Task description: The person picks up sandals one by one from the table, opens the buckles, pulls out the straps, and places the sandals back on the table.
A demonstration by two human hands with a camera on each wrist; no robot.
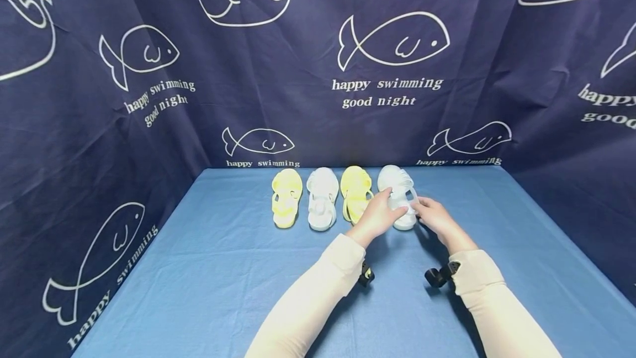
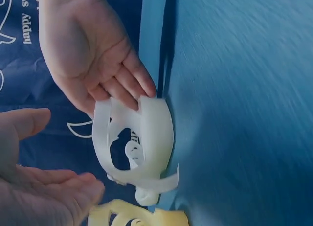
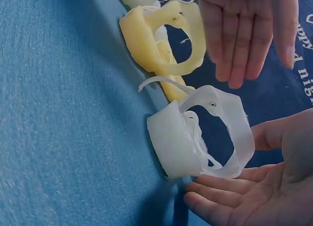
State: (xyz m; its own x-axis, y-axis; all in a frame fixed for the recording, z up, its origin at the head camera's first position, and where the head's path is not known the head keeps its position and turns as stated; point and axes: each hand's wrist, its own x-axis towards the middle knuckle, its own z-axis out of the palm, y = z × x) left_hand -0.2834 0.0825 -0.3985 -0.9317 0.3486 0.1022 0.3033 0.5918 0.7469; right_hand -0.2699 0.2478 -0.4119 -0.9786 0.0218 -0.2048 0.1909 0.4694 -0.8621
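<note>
Four sandals stand in a row near the far edge of the bench (image 1: 223,286), toes towards the curtain (image 1: 318,120). Order from the left: left yellow sandal (image 1: 287,180), left white sandal (image 1: 323,180), right yellow sandal (image 1: 355,179), right white sandal (image 1: 391,177). Narrow gaps separate them. Each sits sole down with its heel towards the person.

The right white sandal, at the right end of the row, lies between the two hands. The left hand (image 1: 376,215) is on its left side, fingers extended and thumb spread wide of them; both wrist views show this hand clear of the sandal, gripping nothing. In the head view it overlaps part of the right yellow sandal. The right hand (image 1: 437,219) is at the sandal's right side, fingers extended and close together, fingertips against or just beside the heel; exact contact cannot be confirmed. It has no grip on the sandal.

A loose strap end (image 3: 164,80) projects from the right white sandal on the side facing the right yellow sandal.

The curtain is dark blue, printed with white fish, whales and lettering. Both sleeves (image 1: 310,291) are pale, with a black device (image 1: 437,277) at each wrist.
</note>
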